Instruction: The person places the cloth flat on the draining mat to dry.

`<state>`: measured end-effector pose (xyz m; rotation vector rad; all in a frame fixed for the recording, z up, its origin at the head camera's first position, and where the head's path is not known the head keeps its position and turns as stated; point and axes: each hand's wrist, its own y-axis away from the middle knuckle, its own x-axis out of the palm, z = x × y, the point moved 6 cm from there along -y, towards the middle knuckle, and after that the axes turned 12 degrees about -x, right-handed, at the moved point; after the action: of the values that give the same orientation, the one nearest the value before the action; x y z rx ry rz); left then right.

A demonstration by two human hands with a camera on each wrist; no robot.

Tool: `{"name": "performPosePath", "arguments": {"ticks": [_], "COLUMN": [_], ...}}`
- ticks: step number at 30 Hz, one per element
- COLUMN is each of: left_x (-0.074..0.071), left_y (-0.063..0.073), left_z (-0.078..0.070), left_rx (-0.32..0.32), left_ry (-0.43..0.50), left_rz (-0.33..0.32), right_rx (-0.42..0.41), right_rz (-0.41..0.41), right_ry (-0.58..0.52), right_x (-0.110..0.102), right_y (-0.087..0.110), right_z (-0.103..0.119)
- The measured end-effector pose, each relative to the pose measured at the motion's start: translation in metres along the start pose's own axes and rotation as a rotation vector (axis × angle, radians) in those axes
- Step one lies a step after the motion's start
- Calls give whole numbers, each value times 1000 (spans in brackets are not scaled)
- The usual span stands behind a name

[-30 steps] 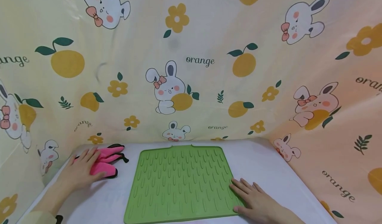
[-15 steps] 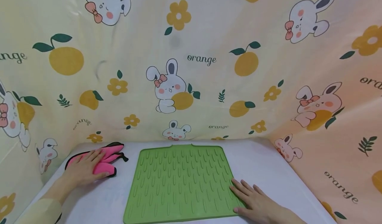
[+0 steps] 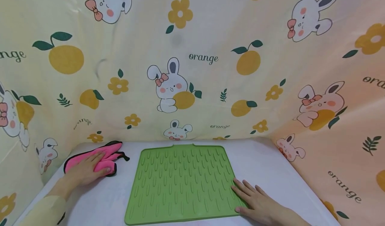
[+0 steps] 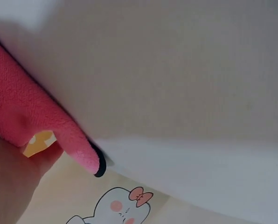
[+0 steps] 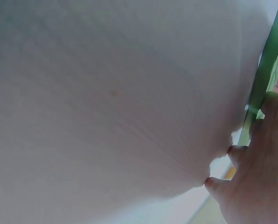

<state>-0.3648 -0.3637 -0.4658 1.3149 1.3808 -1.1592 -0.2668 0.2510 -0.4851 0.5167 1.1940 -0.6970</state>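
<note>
A folded pink cloth [image 3: 81, 158] with black edging lies on the white table at the left, in the head view. My left hand [image 3: 85, 170] rests on it with extended fingers, the thumb along its near fold. The left wrist view shows the fuzzy pink cloth [image 4: 31, 98] over that hand [image 4: 10, 179]. A green mat [image 3: 183, 182] with raised oval ridges lies flat in the middle. At its right edge my right hand [image 3: 255, 202] lies with straight, spread fingers touching the mat. In the right wrist view only the mat's thin edge [image 5: 265, 70] shows beside the hand [image 5: 258, 186].
White table surface [image 3: 270, 165] extends right of the mat, and a narrower strip lies between mat and cloth. A curtain [image 3: 207, 28] printed with rabbits and oranges encloses the back and both sides.
My left hand has slid slightly right and nearer over the cloth, uncovering the cloth's left end. The right hand and the mat stay where they were.
</note>
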Motion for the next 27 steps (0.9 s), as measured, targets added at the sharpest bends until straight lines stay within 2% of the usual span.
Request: {"name": "performPosePath", "arguments": {"ticks": [6, 12, 16, 24, 27], "left_x": [4, 7, 7, 10, 8], "left_y": [-2, -6, -7, -9, -8], "left_z": [3, 7, 5, 2, -1], "left_rx": [-11, -54, -45, -116, -110], "left_ry": [5, -17, 10, 80, 117], "left_rz": [-13, 11, 10, 98, 89], "right_rx": [-1, -18, -32, -40, -42], "right_rz": [-3, -3, -5, -15, -19], "right_ry": [-17, -27, -43, -33, -29], "right_x": [2, 3, 5, 4, 3], "right_y": [-1, -1, 0, -1, -1], "right_z": [-2, -4, -4, -4, -4]}}
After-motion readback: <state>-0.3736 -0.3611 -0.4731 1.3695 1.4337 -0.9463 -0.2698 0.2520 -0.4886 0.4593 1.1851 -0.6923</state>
